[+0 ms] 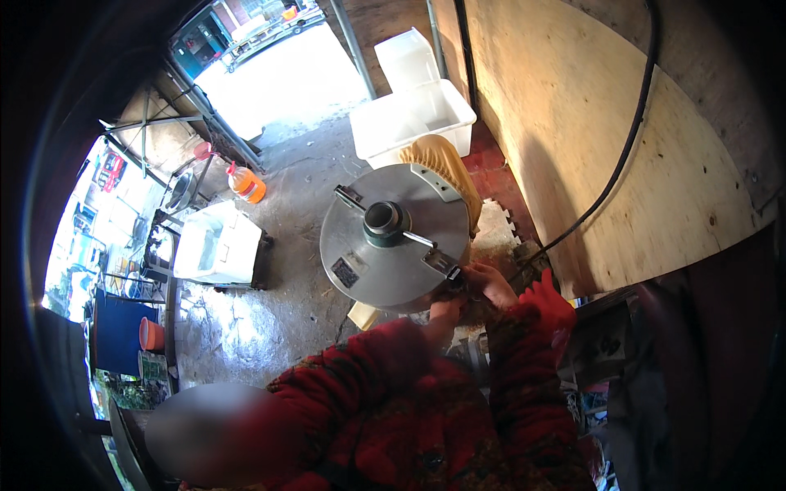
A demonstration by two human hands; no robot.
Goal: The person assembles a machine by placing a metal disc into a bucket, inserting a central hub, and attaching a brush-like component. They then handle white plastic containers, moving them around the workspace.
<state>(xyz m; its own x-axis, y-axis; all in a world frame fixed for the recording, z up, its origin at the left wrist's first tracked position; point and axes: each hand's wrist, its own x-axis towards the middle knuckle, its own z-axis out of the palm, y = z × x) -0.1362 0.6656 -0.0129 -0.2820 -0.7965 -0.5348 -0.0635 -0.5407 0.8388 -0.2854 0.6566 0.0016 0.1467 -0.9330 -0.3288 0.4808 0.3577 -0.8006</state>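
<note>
Both hands at the near right rim of a round metal lid (393, 280)

The lid sits in the middle of the view, a broad grey disc on a machine. The right hand (490, 286) is at its rim, just beside the near latch (442, 263), with the fingers bent inward. The left hand (444, 317) is just below, partly hidden by the rim. I cannot tell whether either hand's fingers are closed on anything. A red glove-like shape (550, 304) shows beside the right sleeve (524, 360).

The disc looks like sheet metal, so I judge it stiff, fairly heavy and unlikely to break. Its smooth face would probably be slippery and offers little to grasp. Better holds would be the 2 latches, the far latch (350, 197) standing opposite the near latch, or the raised collar (385, 221) at the centre. The slim rod (419, 240) beside the collar looks too thin to bear weight. The rim may be hard on bare fingers. Beyond the disc, the mustard cover (449, 164) looks soft and wrinkled, and would likely give under a grip.
</note>
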